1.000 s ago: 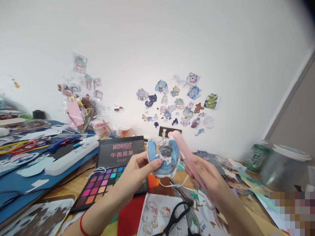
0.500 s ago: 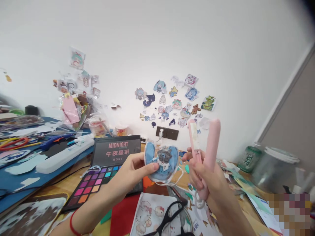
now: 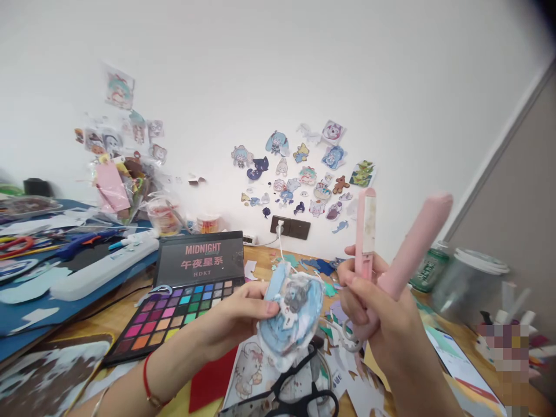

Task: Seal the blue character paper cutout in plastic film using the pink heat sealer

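My left hand (image 3: 243,313) pinches the edge of a puffy blue paper craft (image 3: 295,315) with a grey-haired cartoon figure, wrapped in shiny clear plastic. Closed around the hinge end of a pink mini hair straightener (image 3: 410,246) is my right hand (image 3: 377,295). Its two arms point upward and spread apart, the pale plate on the left arm showing. The straightener is to the right of the craft, not touching it. Below the craft lie black-handled scissors (image 3: 299,399) and a Hello Kitty sheet (image 3: 247,370).
A makeup palette (image 3: 202,263) stands with its lid up at centre left. Left of it is a white power strip (image 3: 104,269) on a blue mat. Paper scraps cover the table's middle. Along the right are a green bottle (image 3: 430,269), a clear tub (image 3: 469,284) and a phone (image 3: 464,362).
The straightener's arms have spread wider and moved right. The craft has tilted and come lower and slightly right. The view has shifted a little.
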Demonstrator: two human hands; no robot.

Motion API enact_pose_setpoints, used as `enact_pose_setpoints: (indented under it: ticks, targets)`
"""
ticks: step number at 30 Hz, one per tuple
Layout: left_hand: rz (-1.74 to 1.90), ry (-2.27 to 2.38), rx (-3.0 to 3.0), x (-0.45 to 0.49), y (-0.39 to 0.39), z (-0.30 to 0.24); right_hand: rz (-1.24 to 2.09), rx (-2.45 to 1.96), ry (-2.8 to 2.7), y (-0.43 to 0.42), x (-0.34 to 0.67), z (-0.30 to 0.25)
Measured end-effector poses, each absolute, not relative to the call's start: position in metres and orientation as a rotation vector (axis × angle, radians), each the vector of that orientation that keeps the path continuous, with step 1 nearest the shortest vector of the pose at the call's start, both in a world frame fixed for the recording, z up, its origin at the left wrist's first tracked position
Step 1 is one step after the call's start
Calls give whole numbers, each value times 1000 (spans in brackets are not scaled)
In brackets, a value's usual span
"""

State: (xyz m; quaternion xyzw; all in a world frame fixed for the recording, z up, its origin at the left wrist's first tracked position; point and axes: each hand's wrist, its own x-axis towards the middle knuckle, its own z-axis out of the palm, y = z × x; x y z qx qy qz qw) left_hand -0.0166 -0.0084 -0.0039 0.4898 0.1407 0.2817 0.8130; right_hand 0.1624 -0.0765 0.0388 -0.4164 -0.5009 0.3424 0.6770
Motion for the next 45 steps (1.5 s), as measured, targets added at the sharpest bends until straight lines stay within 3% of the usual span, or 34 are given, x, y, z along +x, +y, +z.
enact_pose_setpoints:
  ticks: [11,15,21,25,32,40,45]
  targets:
    - [440,120,784,-4,-7,-24,531,-1112,-1379,-88,151,39]
    - [422,80,772,-4,-5,-23,656,-1050,-1266,-79,167,40]
    - [1016,378,1097,-16,6,-7,655,-1717,-1691,-37,200,14]
    - [1385,563,1173,-26,15,3,717,-1793,-2107,-20,196,-20]
    - [1384,583,988,-22,19,4,728,-1768,-2663,-30,169,-37]
    - [1189,524,1151,3,13,-28,933,-1125,-1630,-26,155,-10]
    - [1253,529,1384,4,15,-31,946,-1061,-1290,-19,154,-15]
